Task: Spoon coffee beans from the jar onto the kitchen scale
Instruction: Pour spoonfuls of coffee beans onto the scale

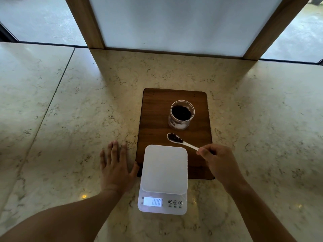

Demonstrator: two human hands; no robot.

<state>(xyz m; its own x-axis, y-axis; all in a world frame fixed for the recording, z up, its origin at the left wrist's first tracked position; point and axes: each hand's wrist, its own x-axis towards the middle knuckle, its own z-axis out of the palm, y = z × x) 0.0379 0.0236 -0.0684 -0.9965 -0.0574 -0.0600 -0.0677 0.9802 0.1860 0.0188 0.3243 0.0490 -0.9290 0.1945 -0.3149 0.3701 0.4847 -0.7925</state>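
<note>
A clear open jar (181, 114) holding dark coffee beans stands upright on a dark wooden board (155, 109). My right hand (219, 161) pinches the handle end of a white spoon (181, 141); its bowl is full of beans and hovers between the jar and the scale. The white kitchen scale (164, 172) lies in front of the jar, its back half over the board. Its platform is bare and the lit display (152, 201) reads 000. My left hand (116, 165) rests flat on the counter, fingers spread, thumb by the scale's left edge.
The marble counter (70, 119) spreads wide on all sides. A white panel in a wooden frame (174, 23) rises behind the board. Seams in the stone run on the left.
</note>
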